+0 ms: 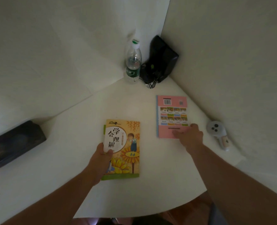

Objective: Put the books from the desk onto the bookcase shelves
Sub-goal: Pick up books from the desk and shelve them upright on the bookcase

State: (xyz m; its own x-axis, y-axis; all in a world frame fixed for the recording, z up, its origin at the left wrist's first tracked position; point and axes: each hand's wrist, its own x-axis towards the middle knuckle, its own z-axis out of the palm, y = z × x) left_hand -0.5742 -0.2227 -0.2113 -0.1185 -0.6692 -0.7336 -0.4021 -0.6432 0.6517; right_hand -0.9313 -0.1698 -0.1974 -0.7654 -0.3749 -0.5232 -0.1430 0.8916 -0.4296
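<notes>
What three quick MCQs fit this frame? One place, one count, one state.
1. The water bottle stands:
A. in the desk's far corner beside the black bag
B. on the pink book
C. at the near edge

2. Books on the desk:
A. one
B. two
C. four

3. The left hand is:
A. flat on the desk
B. gripping the yellow book
C. holding the bottle

Key: 1 A, it sits at the corner next to the bag. 2 B, only the yellow book and the pink book show. 3 B, thumb lies over the yellow cover's left edge; the right hand is on the pink book.
</notes>
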